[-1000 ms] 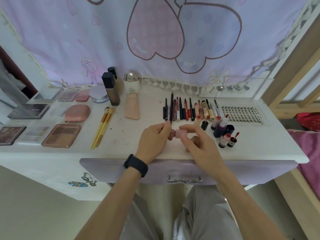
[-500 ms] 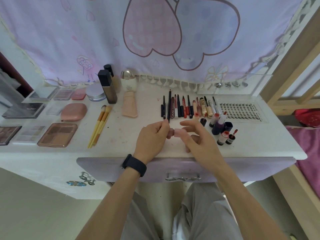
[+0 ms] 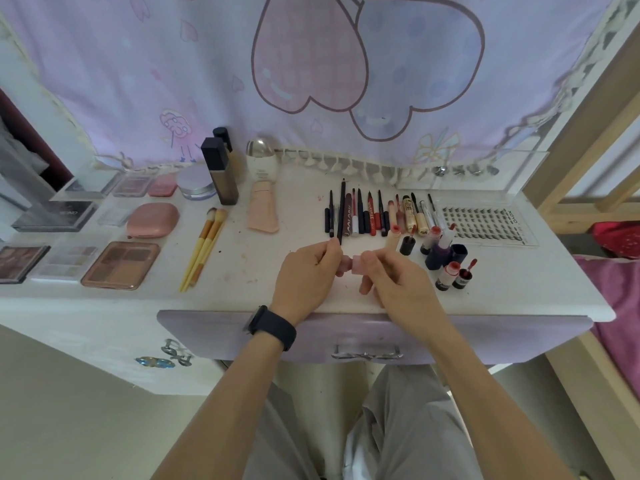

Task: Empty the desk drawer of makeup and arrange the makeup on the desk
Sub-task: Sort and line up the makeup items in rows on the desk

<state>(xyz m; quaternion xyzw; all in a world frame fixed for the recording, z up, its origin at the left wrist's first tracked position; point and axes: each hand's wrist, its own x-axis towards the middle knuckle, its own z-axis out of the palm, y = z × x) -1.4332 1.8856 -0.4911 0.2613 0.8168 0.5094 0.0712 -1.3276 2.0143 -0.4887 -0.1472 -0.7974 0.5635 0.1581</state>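
Half a second on, little had changed: left hand (image 3: pixel 304 278) and right hand (image 3: pixel 398 289) stayed together over the tabletop's (image 3: pixel 242 271) front edge, each pinching one end of a small pink makeup piece (image 3: pixel 353 265). The drawer front (image 3: pixel 485 337) showed beneath the wrists. Just behind the knuckles lay the row of pencils (image 3: pixel 360 216), with small bottles (image 3: pixel 446 261) right and yellow brushes (image 3: pixel 204 247) left.

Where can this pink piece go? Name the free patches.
Free: the desk between the yellow brushes and the left hand, in front of the peach tube; also the front right corner, beside the small bottles, in front of the lash tray. Crowded: the pencil row, the palettes.
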